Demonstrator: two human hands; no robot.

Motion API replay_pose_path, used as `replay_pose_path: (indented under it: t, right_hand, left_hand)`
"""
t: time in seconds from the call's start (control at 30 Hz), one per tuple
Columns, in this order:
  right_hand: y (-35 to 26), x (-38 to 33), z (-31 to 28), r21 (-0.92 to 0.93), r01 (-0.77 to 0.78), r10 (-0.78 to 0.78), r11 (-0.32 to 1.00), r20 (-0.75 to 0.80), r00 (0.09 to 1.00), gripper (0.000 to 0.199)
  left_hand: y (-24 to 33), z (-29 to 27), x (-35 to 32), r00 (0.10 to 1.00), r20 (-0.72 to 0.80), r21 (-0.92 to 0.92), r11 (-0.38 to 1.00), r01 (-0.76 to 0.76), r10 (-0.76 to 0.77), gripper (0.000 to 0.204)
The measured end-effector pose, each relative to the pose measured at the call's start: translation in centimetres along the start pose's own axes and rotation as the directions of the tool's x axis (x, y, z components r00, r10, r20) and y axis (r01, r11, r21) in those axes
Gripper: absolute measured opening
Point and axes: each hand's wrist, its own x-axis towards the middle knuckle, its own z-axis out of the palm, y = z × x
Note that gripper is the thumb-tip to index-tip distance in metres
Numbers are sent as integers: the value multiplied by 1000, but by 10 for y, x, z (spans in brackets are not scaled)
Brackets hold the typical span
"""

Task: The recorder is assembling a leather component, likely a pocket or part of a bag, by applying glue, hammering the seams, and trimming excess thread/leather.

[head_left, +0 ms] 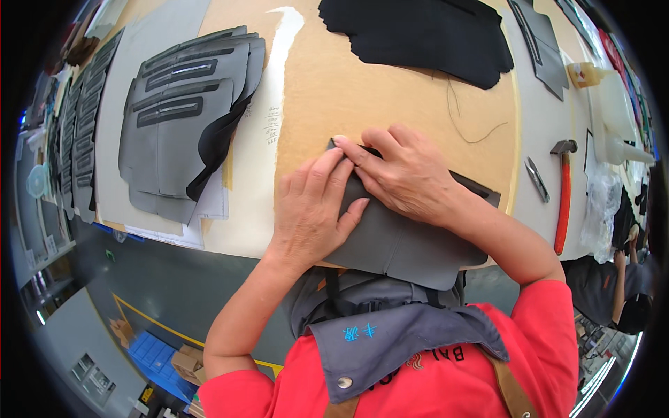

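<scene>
Both hands are down on a grey cut panel (397,244) lying on the tan worktop (327,90), its near edge hanging just over the worktop's front. The left hand (313,205) lies nearly flat, fingers spread and only slightly curled, pinning the panel without gripping it. The right hand (404,174) crosses in from the right, its fingertips (346,144) pinched close at the panel's far left corner, where a thin black strip (474,184) runs along the top edge. It looks like the pressing or folding stage, the strip being seated along that edge. Any next move would seem to call for steady pressure from the left hand while the right fingertips work along the strip without letting the corner lift.

To the left sits a stack of matching grey panels (185,132), well apart. A black fabric piece (418,31) lies at the far side. To the right rest a hammer with a red handle (563,198) and small snips (536,179).
</scene>
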Motion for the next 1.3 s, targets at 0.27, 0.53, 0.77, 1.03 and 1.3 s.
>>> replay_pose_path:
  t: [0.27, 0.53, 0.77, 1.03, 1.3]
  right_hand:
    - [14, -8, -11, 348, -185, 194, 919, 11, 981, 34]
    - [13, -13, -2, 350, -172, 199, 921, -41, 979, 30]
    - [16, -15, -6, 117, 34, -28, 993, -47, 998, 38]
    - [18, -20, -12, 236, -35, 33, 971, 13, 999, 37]
    - [16, -27, -22, 352, -207, 202, 913, 51, 978, 37]
  left_hand:
    - [-3, -14, 3, 1000, 0, 115, 993, -8, 8, 61]
    - [-2, -8, 17, 999, 21, 150, 988, 37, -41, 53]
    - [2, -13, 19, 997, 36, 143, 988, 58, -64, 47]
    - [-8, -15, 22, 997, 76, 149, 989, -4, -7, 40]
    - [9, -9, 22, 1000, 19, 136, 991, -5, 2, 42]
